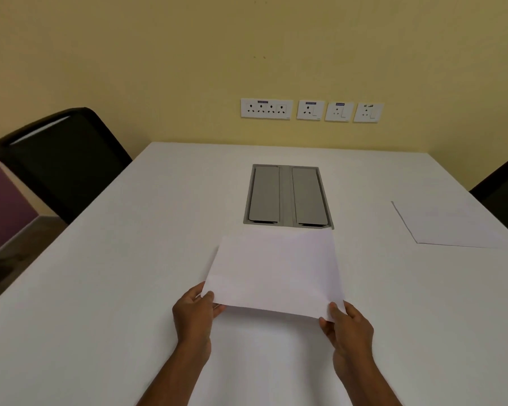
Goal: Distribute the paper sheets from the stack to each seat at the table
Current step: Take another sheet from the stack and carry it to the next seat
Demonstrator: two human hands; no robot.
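I hold a white paper stack (276, 271) just above the white table (115, 273), in front of me at the middle. My left hand (194, 315) pinches its near left corner, thumb on top. My right hand (348, 329) pinches its near right corner the same way. I cannot tell how many sheets it holds. One single white sheet (449, 224) lies flat on the table at the right, in front of the black chair (505, 194) there. Another black chair (62, 159) stands at the far left side with no sheet before it.
A grey cable box with two closed flaps (288, 196) is set into the table's middle, just beyond the stack. A row of white wall sockets (311, 110) sits on the yellow wall behind. A purple panel (0, 206) shows at the left edge.
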